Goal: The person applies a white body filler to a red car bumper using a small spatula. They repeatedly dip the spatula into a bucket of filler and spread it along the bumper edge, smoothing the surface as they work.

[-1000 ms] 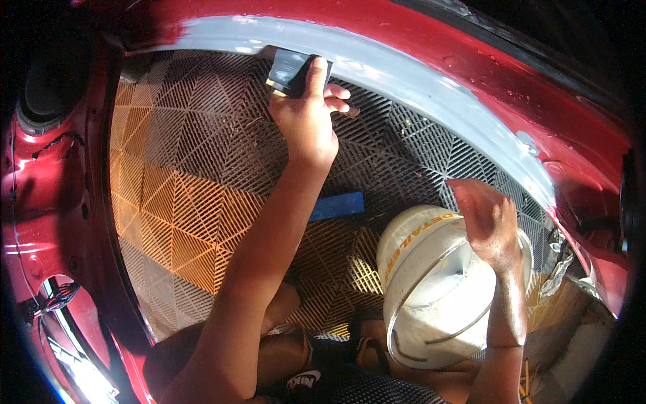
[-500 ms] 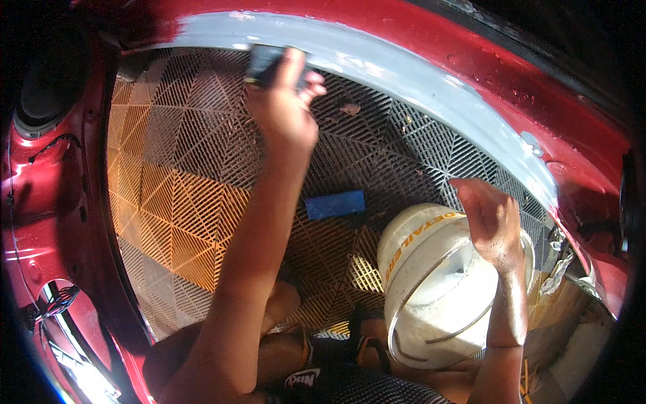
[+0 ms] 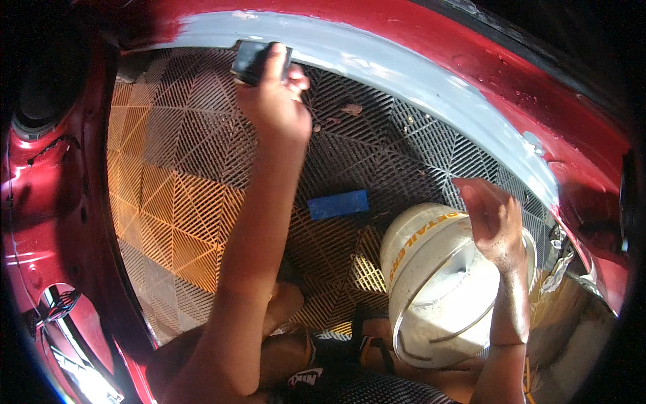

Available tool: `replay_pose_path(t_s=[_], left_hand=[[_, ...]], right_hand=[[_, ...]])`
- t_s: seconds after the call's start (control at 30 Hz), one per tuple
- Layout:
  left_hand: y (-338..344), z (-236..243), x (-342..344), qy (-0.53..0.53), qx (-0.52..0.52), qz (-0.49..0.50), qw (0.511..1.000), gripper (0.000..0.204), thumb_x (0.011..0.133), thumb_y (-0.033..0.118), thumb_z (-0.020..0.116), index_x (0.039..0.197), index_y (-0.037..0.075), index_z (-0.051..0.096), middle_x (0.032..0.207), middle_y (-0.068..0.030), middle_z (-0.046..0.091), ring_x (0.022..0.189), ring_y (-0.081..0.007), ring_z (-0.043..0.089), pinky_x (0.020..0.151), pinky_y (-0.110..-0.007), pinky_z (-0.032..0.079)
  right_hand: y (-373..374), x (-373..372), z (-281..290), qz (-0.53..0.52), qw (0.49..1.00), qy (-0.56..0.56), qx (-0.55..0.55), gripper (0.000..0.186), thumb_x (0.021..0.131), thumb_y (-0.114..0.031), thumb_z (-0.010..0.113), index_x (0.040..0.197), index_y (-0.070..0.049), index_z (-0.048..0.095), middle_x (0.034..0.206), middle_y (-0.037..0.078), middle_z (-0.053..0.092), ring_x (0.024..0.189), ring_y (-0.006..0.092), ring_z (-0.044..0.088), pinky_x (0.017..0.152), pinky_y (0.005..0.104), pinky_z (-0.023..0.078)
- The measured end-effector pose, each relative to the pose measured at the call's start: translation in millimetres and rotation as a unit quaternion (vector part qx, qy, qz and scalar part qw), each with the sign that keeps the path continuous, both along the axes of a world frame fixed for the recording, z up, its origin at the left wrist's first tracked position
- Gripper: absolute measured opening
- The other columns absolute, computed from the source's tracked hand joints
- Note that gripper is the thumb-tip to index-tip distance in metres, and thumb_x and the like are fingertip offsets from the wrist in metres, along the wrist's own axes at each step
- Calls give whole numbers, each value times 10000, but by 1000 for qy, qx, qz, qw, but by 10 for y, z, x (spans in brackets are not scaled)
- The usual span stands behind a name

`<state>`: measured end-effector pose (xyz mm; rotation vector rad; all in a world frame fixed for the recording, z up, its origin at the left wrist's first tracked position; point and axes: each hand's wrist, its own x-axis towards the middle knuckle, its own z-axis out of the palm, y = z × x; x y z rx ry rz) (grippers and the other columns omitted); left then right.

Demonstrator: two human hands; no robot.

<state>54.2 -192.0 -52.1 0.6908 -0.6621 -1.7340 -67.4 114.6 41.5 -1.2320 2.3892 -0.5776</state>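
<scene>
My left hand (image 3: 276,108) reaches far out with its fingers closed round a black sanding block (image 3: 253,62). The block lies against the lower edge of a curved grey strip (image 3: 377,67) on a red car body panel (image 3: 404,28). My right hand (image 3: 496,225) hangs above a white bucket (image 3: 412,252), with its fingers stretched out loosely and nothing seen in them. Part of the bucket is hidden behind the right wrist and forearm. On the floor between the two arms rests a blue rectangular block (image 3: 338,205).
Slatted floor tiles (image 3: 195,209), dark grey and orange, spread below the panel. Red bodywork (image 3: 64,222) with openings runs down the left side. A torn pale scrap (image 3: 557,273) hangs near the strip's right end. Small bits of debris (image 3: 351,109) lie on the tiles.
My left hand and the black sanding block have shifted slightly left along the grey strip. The right hand stays over the bucket almost unmoved.
</scene>
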Motion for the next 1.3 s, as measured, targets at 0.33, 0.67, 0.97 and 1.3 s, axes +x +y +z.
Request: replay_pose_path(t_s=[0.33,0.67,0.97,1.3], left_hand=[[431,35,-110,-95,-61,-24,993,159,942,134,740,1055,68,648,910,-35,679,667,-140,638,503,-258,482],[-23,35,-26,-88,-50,83,991,245,967,134,707,1173,84,583,934,-52,683,667,-148,665,435,-267,504],[362,-18,-155,-95,-102,21,990,196,933,87,735,1095,64,627,934,-57,695,738,-146,665,461,-283,551],[141,-71,-84,-117,-123,39,985,264,930,101,755,1129,42,590,932,-67,689,708,-133,659,460,-260,544]], right_hand=[[68,-45,-59,19,999,33,-9,170,995,-134,612,1051,-25,730,921,174,731,801,351,718,720,404,562],[45,-47,-77,26,999,22,-9,242,1040,-175,565,1095,-11,734,879,185,709,711,287,685,669,375,523],[45,-47,-66,34,999,38,7,236,1035,-164,565,1105,-16,736,903,192,721,736,302,701,683,381,533],[49,-34,-80,31,999,35,-10,238,1037,-165,571,1083,-3,739,924,187,732,756,292,711,702,373,542]])
